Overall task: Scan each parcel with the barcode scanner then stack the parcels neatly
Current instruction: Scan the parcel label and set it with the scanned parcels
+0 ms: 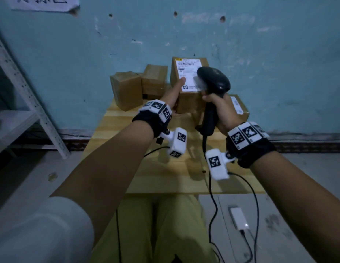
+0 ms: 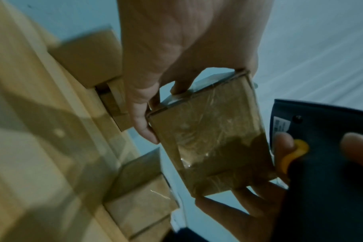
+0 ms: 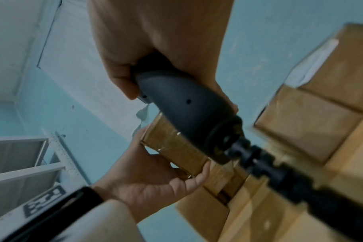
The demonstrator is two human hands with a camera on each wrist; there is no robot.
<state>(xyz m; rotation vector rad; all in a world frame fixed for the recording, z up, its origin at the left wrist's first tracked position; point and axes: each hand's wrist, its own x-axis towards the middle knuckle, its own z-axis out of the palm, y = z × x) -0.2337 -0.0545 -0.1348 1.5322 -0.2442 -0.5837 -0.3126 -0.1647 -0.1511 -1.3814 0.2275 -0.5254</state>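
Left hand [image 1: 172, 95] fingers [image 2: 143, 124] clamp a brown labelled cardboard parcel [image 1: 188, 82], lifted above the wooden desk [image 1: 146, 168]. Right hand [image 1: 221, 109] fingers wrap a black barcode scanner [image 1: 212, 82] at the parcel's 3 o'clock. 2 plain parcels [image 1: 138, 88] stand at 9 o'clock.

Parcels [image 1: 138, 88] crowd the table's [image 1: 165, 177] far end; near half open.

Left hand [image 1: 172, 95] holds labelled parcel [image 1: 188, 86] upright above wooden table [image 1: 165, 168]. Right hand [image 1: 220, 109] grips black barcode scanner [image 1: 212, 82], head just beside label. Two plain parcels [image 1: 138, 86] far left; another parcel [image 1: 239, 109] behind right hand.
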